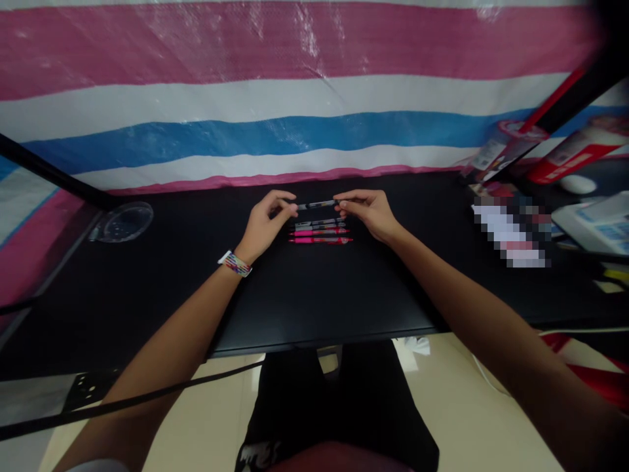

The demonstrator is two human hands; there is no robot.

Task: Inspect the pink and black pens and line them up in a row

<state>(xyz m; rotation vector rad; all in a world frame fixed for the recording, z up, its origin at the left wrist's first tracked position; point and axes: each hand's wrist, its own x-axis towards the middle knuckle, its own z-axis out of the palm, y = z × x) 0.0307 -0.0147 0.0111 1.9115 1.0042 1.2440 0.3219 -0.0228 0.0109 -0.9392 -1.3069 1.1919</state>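
Observation:
A dark grey pen (317, 205) lies crosswise between my two hands, above a row of other pens. My left hand (268, 219) pinches its left end between thumb and fingers; a multicoloured band circles that wrist. At the right end, the thumb and fingers of my right hand (367, 211) are closed on the same pen. Just below it on the black table (314, 295) are grey-black pens (322, 225), close together. Nearer to me, two pink-and-red pens (319, 236) lie parallel to them.
A clear round plastic lid (128, 221) lies at the left. Toward the right stand a cup (506, 147) and a red-and-white container (574, 154), with a white rounded object (578, 184) nearby. A striped plastic sheet (295, 98) hangs behind the table. A dark strap crosses my left forearm.

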